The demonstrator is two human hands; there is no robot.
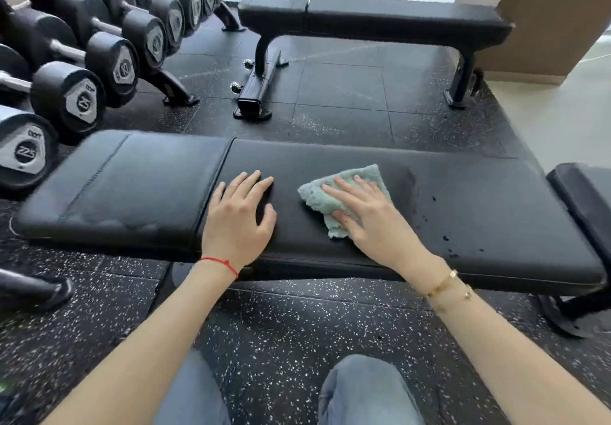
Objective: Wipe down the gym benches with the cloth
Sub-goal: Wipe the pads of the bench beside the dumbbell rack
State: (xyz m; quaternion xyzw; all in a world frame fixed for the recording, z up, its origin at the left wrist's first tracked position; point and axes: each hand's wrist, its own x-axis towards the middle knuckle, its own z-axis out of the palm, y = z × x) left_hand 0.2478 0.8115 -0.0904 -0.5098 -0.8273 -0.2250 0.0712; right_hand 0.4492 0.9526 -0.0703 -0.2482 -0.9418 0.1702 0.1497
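Knees (363, 391) in blue jeans sit lowest in view, above a black rubber floor (281, 325) flecked with white. Both bare forearms reach forward over the floor to the near bench (148, 186), a black padded surface in two sections, lying crosswise in front of the person. Left hand (239, 214) rests palm down on the pad just right of the seam between the sections, fingers straight and slightly spread, holding nothing; a red string (220, 264) circles its wrist. Right hand (367, 216) lies flat on the cloth (350, 193), fingers extended and pressing it against the pad; a gold bracelet (444, 284) is on that wrist. Cloth is pale green, folded and crumpled, lying on the longer section near its middle, just beside the left hand but not touching it. Its corners show beyond the fingertips and below the thumb. Dark specks (446, 237) are scattered on the pad to the right of the cloth. A second bench (396, 16), also black and padded, stands parallel further back on a dark metal frame. One end of another padded piece (585, 193) shows at the right edge, near the end of the near bench. Dumbbells (82, 70) with black heads and chrome handles are racked in a row along the left side; their number plates are blurred. Bright window light fills the top of the view.
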